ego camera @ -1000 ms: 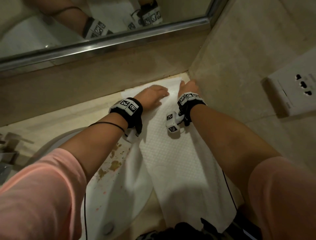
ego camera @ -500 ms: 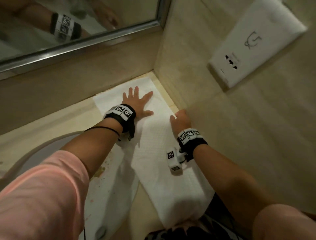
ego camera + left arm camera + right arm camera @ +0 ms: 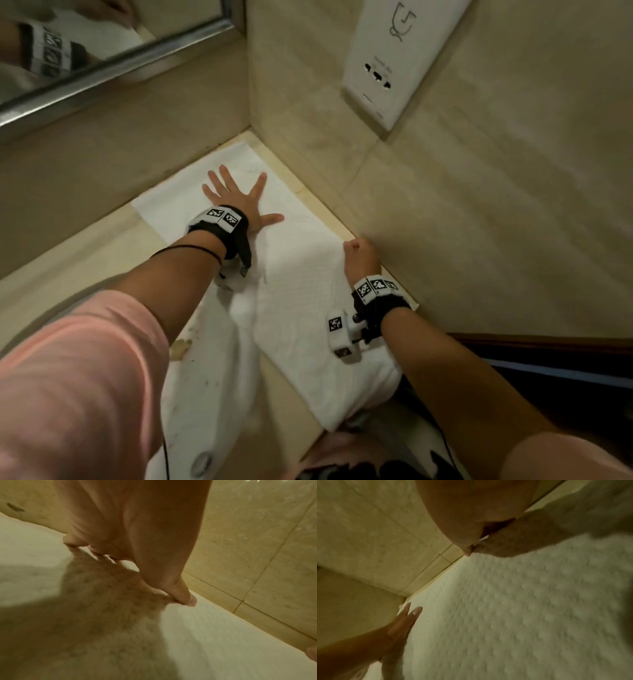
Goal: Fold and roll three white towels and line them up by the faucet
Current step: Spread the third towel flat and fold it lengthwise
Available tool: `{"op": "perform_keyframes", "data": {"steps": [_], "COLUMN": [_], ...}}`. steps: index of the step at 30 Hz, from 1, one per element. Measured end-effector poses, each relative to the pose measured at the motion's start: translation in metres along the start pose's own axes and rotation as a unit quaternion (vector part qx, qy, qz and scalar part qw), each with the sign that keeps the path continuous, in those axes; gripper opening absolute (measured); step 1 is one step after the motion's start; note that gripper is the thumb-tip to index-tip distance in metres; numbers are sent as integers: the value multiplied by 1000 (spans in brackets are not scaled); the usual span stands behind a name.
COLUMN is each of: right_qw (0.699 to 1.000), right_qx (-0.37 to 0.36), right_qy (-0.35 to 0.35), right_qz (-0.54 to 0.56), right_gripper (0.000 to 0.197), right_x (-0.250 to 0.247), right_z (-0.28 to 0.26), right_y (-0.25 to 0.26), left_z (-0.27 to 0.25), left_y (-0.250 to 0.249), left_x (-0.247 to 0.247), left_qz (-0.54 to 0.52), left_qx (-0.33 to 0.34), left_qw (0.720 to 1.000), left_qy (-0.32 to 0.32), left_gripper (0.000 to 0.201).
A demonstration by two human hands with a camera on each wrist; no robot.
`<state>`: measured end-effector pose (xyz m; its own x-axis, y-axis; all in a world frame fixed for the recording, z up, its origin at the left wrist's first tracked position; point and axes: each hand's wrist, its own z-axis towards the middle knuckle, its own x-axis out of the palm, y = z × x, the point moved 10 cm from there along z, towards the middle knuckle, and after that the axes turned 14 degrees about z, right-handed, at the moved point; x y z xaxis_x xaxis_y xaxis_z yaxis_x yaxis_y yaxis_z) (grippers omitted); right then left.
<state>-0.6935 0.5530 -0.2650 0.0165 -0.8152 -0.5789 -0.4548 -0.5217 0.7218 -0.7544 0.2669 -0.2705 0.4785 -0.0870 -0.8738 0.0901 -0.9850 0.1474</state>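
Leftmost, the left hand [image 3: 236, 202] lies flat with fingers spread, pressing the far end of the white towel [image 3: 308, 308] near the wall corner. That towel's long axis runs from there back toward the person. Rightward, the right hand [image 3: 359, 255], nearer the body, seems curled on the wall-side edge, though blur hides any pinch.

Bathroom, beige stone-tiled walls [image 3: 479, 212], framed mirror [image 3: 113, 68] over vanity counter [image 3: 85, 246], white basin [image 3: 205, 394], shaver socket [image 3: 394, 61]
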Motion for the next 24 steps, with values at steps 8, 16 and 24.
{"op": "perform_keyframes", "data": {"steps": [8,16,24], "right_qw": [999,985,994], "right_qx": [29,17,27], "right_qy": [1,8,2], "right_qz": [-23,-172,-106], "right_gripper": [35,39,24], "right_x": [0,-10,-55], "right_z": [1,-8,-32], "right_y": [-2,0,-55], "left_z": [-3,-23,-91], "left_y": [1,-47,-150], "left_x": [0,-49,-36], "left_qz": [-12,-35,-161], "left_qx": [0,50,251], "left_qw": [1000,986,952], "left_qy": [11,-155,-64], "left_gripper": [105,59,28]}}
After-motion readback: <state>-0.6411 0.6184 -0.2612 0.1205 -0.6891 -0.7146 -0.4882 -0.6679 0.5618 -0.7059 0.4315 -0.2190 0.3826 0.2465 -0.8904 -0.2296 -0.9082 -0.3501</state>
